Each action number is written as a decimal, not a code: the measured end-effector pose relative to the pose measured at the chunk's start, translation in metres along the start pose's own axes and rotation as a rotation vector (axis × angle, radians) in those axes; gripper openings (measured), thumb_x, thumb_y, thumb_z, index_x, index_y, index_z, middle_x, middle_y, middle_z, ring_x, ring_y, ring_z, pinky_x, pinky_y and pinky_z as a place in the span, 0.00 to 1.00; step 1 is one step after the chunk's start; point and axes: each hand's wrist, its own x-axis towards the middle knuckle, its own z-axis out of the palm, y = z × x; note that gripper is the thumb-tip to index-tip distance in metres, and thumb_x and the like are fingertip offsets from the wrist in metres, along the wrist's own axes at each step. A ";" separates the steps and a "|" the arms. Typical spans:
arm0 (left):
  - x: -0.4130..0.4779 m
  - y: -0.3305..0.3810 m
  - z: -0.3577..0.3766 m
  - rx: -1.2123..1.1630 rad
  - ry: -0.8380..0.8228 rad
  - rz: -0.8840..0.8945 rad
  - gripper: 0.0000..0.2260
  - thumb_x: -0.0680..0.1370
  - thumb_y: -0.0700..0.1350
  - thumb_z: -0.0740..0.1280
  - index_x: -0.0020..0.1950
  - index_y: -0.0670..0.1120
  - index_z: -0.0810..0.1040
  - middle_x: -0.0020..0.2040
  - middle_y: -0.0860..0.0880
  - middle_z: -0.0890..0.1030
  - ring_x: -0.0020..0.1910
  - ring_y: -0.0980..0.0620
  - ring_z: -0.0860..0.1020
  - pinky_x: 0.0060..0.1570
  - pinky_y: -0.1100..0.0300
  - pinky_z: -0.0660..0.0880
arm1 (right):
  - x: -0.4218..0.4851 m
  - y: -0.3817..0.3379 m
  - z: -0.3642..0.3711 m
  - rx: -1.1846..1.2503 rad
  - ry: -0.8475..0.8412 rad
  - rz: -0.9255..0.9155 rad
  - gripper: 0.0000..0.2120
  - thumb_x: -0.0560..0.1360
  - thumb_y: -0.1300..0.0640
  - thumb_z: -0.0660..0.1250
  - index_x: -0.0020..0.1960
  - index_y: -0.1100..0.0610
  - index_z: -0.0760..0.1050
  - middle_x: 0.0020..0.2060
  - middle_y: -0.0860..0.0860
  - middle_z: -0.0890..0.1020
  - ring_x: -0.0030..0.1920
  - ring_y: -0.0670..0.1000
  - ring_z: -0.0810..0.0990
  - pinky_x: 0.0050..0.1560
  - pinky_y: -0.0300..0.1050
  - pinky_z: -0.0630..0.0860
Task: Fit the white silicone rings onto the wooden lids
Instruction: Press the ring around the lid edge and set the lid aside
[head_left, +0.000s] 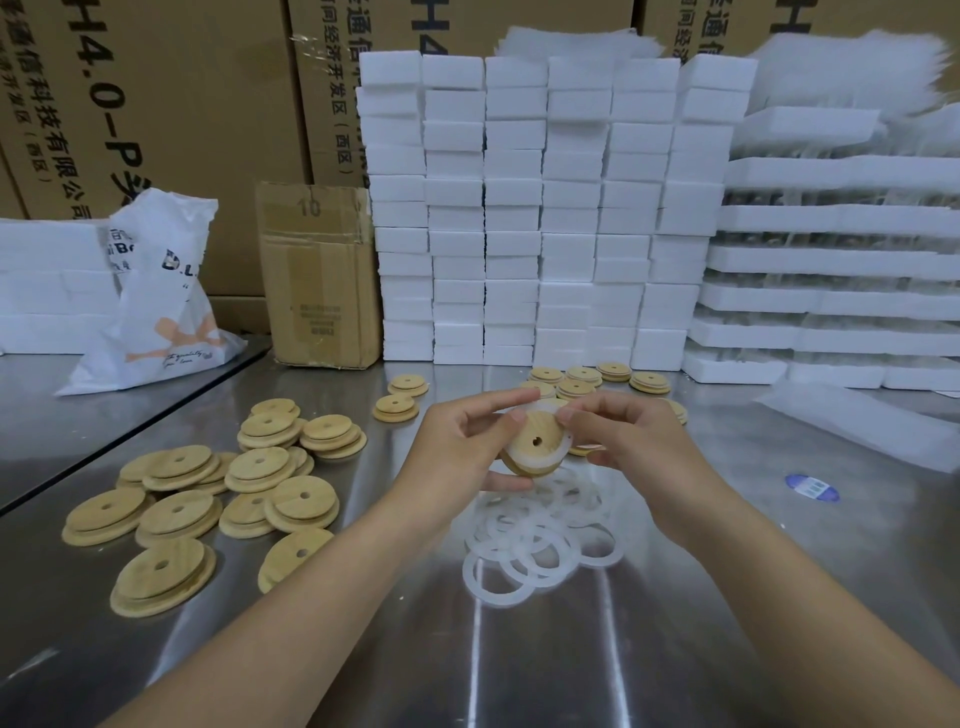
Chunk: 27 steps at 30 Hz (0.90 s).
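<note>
Left hand (465, 449) of mine grips a wooden lid (541, 430) above the steel table (519, 675); right hand (626, 441) pinches the white silicone ring (527, 460) round it, spare rings (540, 535) lying beneath.

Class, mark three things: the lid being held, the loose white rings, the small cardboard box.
held wooden lid (525, 436): head view, wood face beside its hole.
loose white rings (496, 600): head view, nearest ring's band.
small cardboard box (322, 275): head view, front face.

Near tabletop (519, 670) lies open; lids (208, 499) crowd left, foam blocks (540, 208) wall the back.
</note>
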 end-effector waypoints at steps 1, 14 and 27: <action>0.000 0.000 0.000 -0.004 -0.003 0.001 0.11 0.85 0.43 0.69 0.65 0.52 0.86 0.55 0.47 0.89 0.56 0.48 0.88 0.44 0.51 0.87 | 0.000 0.000 -0.001 0.005 -0.004 0.003 0.04 0.78 0.56 0.75 0.46 0.56 0.87 0.46 0.51 0.89 0.47 0.46 0.87 0.50 0.43 0.75; 0.002 -0.001 -0.001 -0.015 0.019 0.014 0.10 0.84 0.42 0.71 0.58 0.56 0.89 0.56 0.50 0.89 0.57 0.49 0.88 0.41 0.50 0.87 | 0.004 -0.003 -0.009 0.010 -0.063 0.047 0.07 0.79 0.57 0.74 0.52 0.61 0.86 0.51 0.56 0.89 0.57 0.58 0.87 0.63 0.53 0.82; 0.002 0.000 -0.003 -0.006 0.046 -0.002 0.09 0.81 0.40 0.74 0.60 0.51 0.88 0.55 0.47 0.89 0.53 0.45 0.89 0.42 0.49 0.87 | 0.005 0.002 -0.008 -0.002 -0.068 0.022 0.06 0.79 0.58 0.75 0.52 0.61 0.86 0.51 0.58 0.89 0.58 0.60 0.87 0.67 0.62 0.80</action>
